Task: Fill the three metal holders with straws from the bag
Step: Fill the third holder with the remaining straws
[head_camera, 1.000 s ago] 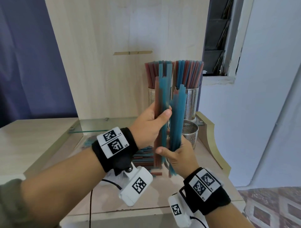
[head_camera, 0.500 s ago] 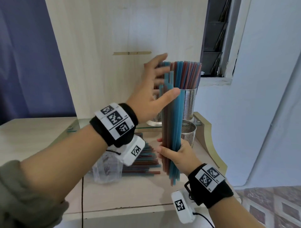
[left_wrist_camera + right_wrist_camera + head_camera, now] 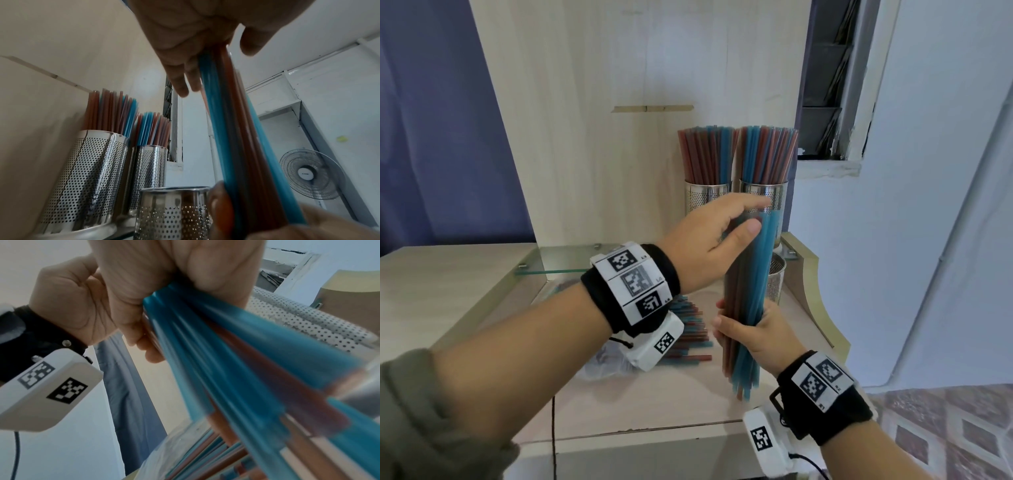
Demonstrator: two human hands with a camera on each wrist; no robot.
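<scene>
right grip [image 3: 751, 337] clenches the straw bundle [image 3: 751, 291]; left grip [image 3: 710, 240] released on top; left wrist view alone shows a fan [image 3: 310, 174].

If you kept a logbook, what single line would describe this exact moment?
right hand: grips straw bundle upright | left hand: open, flat on bundle top | third holder: empty | two holders: full

Pale wooden desk [image 3: 654, 404], clear bag [image 3: 606, 363] of straws [image 3: 688, 339] laid on it, third holder [image 3: 777, 277] stood behind, two filled holders [image 3: 707, 197] raised on glass shelf [image 3: 558, 260]
</scene>
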